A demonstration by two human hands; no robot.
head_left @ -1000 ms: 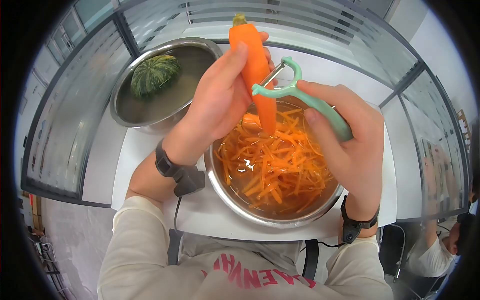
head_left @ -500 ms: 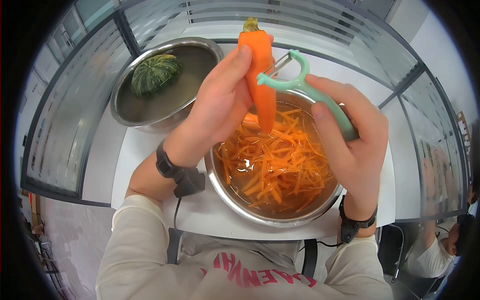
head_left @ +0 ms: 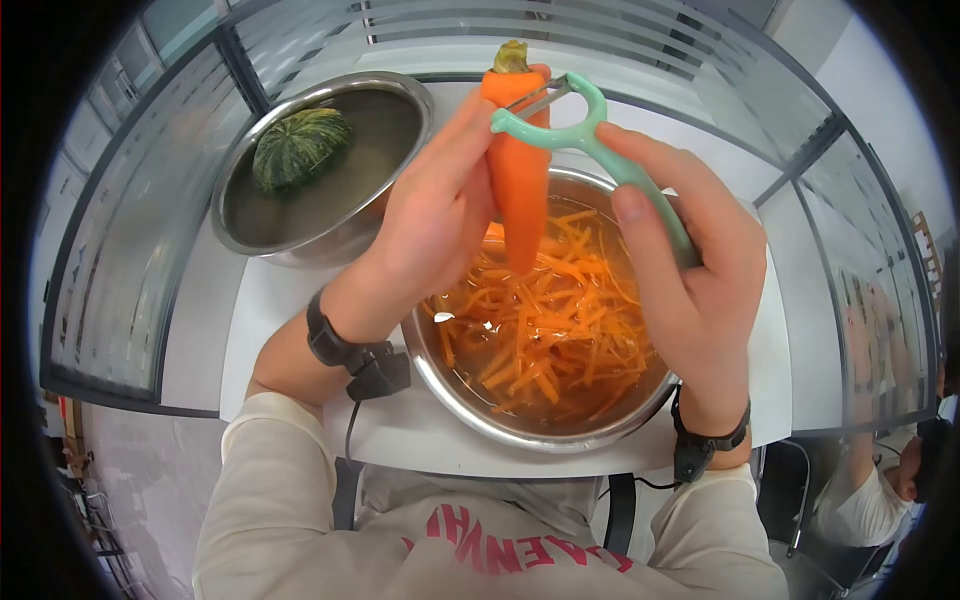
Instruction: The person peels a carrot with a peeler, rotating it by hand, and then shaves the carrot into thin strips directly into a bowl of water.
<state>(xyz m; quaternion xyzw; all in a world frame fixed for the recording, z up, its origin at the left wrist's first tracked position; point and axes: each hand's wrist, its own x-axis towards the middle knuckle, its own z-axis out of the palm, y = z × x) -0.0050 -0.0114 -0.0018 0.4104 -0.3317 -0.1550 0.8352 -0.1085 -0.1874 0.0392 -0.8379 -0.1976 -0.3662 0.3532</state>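
Observation:
My left hand [head_left: 441, 195] is closed around a peeled orange carrot [head_left: 520, 205], held upright with its green stem end on top and its tip pointing down. In my right hand [head_left: 700, 265] is a mint-green Y-shaped peeler [head_left: 585, 135], gripped by its handle. The peeler's blade lies across the upper part of the carrot, close below the stem. Beneath both hands stands a steel bowl [head_left: 430, 372] of water, with many carrot strips [head_left: 560, 320] floating in it. My fingers behind the carrot are partly hidden.
A second steel bowl [head_left: 232, 232] with water and a green striped squash [head_left: 300, 148] stands at the back left of the white table [head_left: 375, 440]. Glass partitions [head_left: 125, 230] enclose the table. Another person [head_left: 865, 500] sits at the far right.
The peeler has moved up and left along the carrot, from its middle to near the stem end. The left hand still holds the carrot, now slightly lower at the tip.

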